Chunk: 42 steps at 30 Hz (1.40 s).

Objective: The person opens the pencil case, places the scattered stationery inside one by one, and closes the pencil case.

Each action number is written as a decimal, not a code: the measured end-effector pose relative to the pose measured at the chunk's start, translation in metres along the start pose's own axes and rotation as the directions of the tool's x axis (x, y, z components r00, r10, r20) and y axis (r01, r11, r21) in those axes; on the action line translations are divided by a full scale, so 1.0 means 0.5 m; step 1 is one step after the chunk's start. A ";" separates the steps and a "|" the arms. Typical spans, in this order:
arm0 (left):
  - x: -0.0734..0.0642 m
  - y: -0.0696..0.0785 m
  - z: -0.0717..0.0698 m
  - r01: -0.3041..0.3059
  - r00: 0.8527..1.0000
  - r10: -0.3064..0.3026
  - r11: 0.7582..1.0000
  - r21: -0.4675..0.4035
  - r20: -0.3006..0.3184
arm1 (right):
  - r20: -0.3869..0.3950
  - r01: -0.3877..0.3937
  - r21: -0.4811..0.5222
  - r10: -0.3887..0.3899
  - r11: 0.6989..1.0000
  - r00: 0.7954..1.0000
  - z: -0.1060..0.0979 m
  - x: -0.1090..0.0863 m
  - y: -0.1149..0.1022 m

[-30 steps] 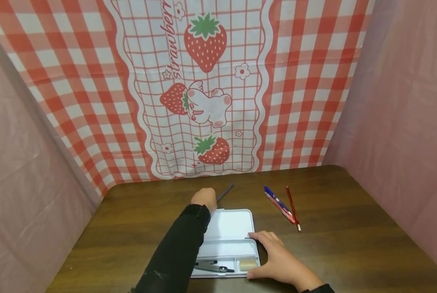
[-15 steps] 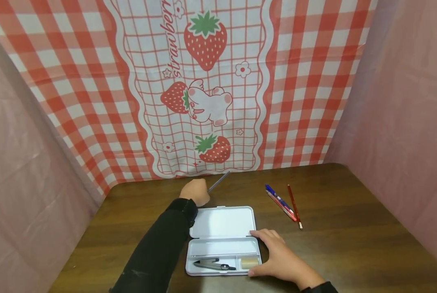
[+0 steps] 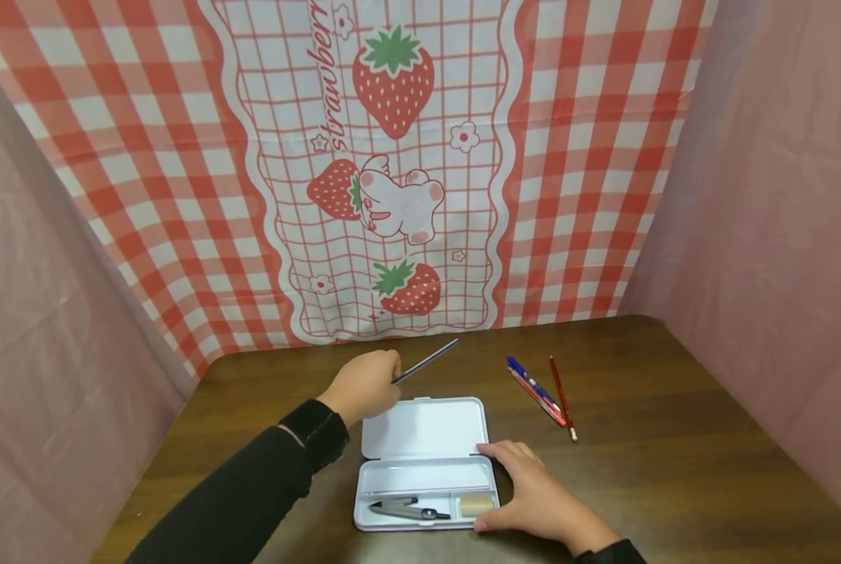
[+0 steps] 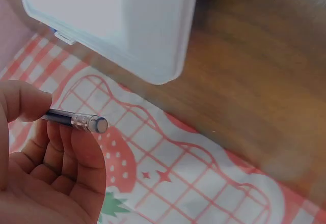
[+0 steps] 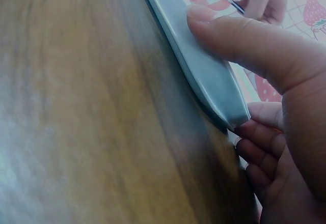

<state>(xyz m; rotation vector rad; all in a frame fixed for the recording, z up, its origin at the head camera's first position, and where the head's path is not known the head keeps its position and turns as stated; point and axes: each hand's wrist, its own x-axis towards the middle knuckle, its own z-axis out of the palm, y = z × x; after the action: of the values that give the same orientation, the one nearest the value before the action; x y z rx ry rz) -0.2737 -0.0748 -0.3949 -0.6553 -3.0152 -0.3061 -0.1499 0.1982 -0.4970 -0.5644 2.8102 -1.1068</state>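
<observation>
My left hand (image 3: pixel 365 384) pinches a dark blue pencil (image 3: pixel 427 362) between thumb and fingers beyond the pencil case (image 3: pixel 425 429). In the left wrist view, the pencil's eraser end (image 4: pixel 99 124) points out of the grip. The white case lies open on the table, its lid folded back. Inside its near tray are a grey drawing compass (image 3: pixel 404 511) and a tan block (image 3: pixel 476 504) in a small compartment. At the case's right end my right hand (image 3: pixel 533 501) grips the edge, thumb on the near corner and fingers by the hinge.
To the right of the case lie a blue pen (image 3: pixel 522 368) and a red-and-white pen (image 3: pixel 541 401), side by side. A dark red pencil (image 3: pixel 563 398) rests against them. A strawberry-print cloth (image 3: pixel 392 298) hangs behind the brown table (image 3: pixel 674 454).
My left hand has moved leftward from behind the lid with the pencil, uncovering the case's left side. My right hand has kept its place on the case.
</observation>
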 end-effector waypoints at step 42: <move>-0.196 0.018 0.068 -0.132 0.989 0.128 0.989 -0.061 -0.069 | -0.024 0.016 -0.020 -0.017 1.000 1.000 0.001 -0.001 -0.008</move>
<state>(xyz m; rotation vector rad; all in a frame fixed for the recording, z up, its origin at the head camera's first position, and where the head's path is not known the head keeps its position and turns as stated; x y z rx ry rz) -0.1808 -0.0995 -0.4348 -0.8261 -2.8953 -0.4125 -0.1483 0.1952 -0.4948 -0.5811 2.8455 -1.0969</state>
